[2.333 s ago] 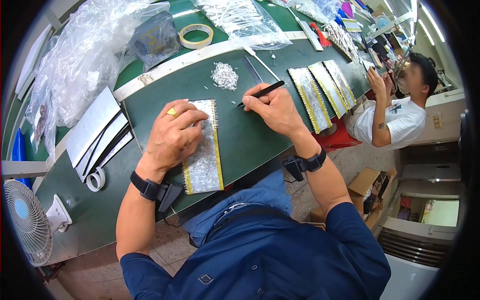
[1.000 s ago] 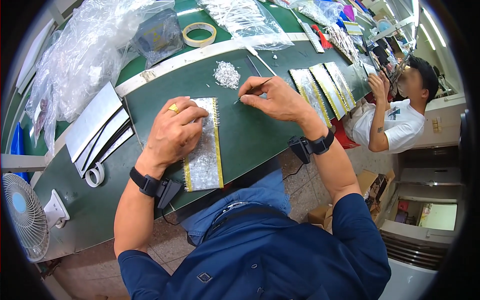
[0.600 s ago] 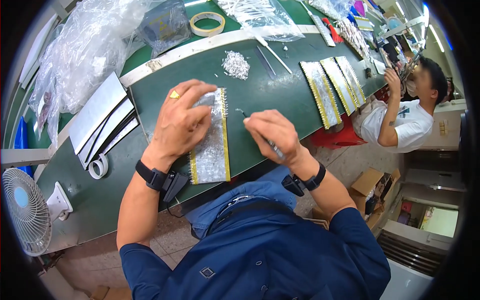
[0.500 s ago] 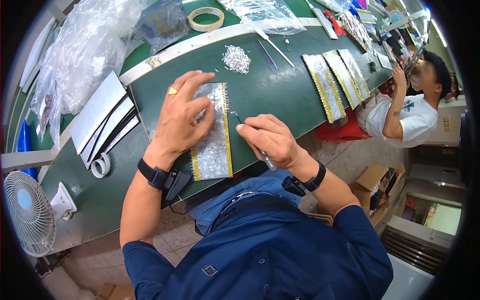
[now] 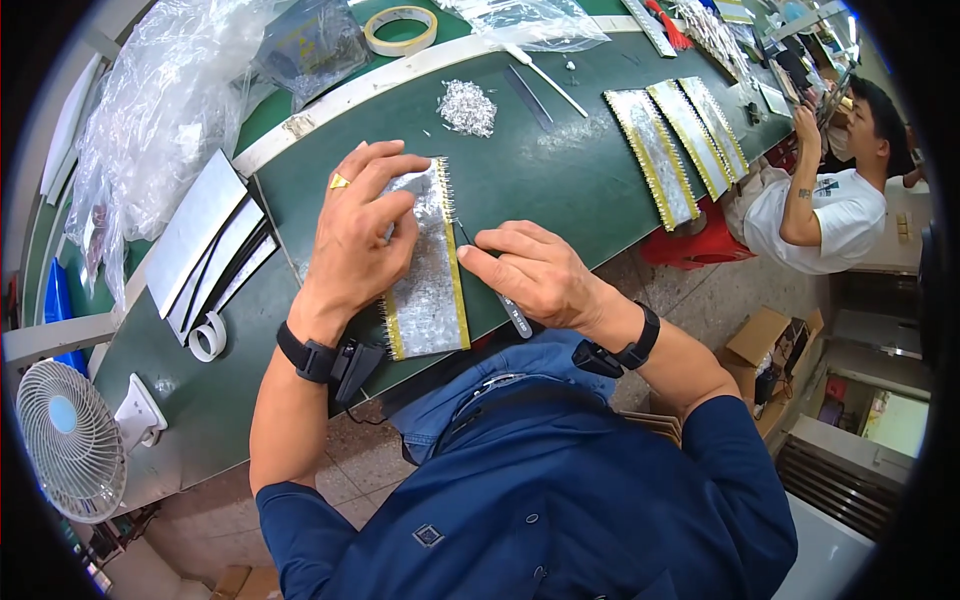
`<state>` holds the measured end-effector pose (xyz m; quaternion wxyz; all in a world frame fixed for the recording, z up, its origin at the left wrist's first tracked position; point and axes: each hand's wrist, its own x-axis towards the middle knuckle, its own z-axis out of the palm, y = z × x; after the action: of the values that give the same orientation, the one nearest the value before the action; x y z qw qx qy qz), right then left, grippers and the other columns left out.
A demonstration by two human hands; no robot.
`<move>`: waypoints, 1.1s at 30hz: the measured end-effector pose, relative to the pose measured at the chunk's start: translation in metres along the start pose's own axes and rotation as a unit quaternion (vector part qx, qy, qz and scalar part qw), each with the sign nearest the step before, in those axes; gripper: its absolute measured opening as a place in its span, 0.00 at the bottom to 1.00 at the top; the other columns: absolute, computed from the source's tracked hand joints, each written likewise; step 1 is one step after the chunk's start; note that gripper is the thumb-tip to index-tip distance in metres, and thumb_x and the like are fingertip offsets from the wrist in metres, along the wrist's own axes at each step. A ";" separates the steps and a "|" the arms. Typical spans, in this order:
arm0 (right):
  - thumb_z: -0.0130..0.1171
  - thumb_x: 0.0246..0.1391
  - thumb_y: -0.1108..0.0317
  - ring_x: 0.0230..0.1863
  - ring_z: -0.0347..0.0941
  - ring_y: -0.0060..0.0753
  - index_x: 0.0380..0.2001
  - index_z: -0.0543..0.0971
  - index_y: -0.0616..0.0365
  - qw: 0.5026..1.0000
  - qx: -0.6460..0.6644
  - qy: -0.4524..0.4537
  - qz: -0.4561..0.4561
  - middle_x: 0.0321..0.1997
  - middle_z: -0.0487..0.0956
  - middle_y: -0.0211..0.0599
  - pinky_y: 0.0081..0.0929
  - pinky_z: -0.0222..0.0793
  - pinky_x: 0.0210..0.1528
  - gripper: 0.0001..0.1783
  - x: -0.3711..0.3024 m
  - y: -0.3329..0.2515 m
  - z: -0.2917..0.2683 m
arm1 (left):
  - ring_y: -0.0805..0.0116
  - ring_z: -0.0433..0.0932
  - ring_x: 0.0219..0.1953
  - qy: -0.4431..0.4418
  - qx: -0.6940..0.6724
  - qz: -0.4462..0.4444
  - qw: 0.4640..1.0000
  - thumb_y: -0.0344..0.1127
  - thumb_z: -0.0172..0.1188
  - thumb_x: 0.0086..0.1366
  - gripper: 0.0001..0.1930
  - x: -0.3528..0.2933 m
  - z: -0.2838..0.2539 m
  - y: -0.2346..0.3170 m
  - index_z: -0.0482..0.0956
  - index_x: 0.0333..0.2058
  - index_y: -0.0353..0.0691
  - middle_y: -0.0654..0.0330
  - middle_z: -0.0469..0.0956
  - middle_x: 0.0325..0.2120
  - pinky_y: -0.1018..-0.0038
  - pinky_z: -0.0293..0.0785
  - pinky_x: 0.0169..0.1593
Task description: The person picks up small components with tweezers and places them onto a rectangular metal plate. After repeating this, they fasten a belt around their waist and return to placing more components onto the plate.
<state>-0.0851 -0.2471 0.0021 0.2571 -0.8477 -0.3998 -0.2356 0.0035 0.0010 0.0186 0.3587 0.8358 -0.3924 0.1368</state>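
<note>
In front of me lies a flat silvery plate [image 5: 428, 305] with yellow strips down its long sides and small white pieces set in rows along the edges. My left hand [image 5: 358, 235] rests over its upper left part, fingers bent and apart, hiding that corner. Dark tweezers [image 5: 516, 318] are pinched in my right hand [image 5: 540, 272], just right of the plate. Their tip points at the plate's right edge, near the row of pieces; whether it grips a piece is too small to tell. Beyond the plate sits a pile of small whitish pieces [image 5: 467, 108].
Several similar strips [image 5: 655, 155] lie to the right. A white-handled tool [image 5: 545, 80] and a thin dark blade [image 5: 528, 98] lie beyond. Stacked sheets [image 5: 205, 235], a tape roll [image 5: 208, 338] and a fan [image 5: 72, 440] are left. A person [image 5: 815, 205] sits at the right.
My right hand has moved slightly left, bringing the tweezers' tip closer to the plate's right edge. My left hand stays on the plate. The whole view has shifted a little.
</note>
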 end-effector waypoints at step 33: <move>0.66 0.55 0.75 0.47 0.84 0.45 0.51 0.84 0.69 1.000 0.001 -0.005 0.006 0.42 0.86 0.43 0.39 0.82 0.52 0.19 0.004 0.001 -0.002 | 0.58 0.81 0.58 -0.113 0.091 0.202 0.969 0.32 0.68 0.46 0.03 0.000 -0.008 0.007 0.82 0.18 0.43 0.64 0.88 0.45 0.49 0.71 0.74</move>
<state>-0.0825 -0.2465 0.0060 0.2575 -0.8511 -0.3961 -0.2289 -0.0011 0.0039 0.0275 0.1992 0.7787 -0.5766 0.1463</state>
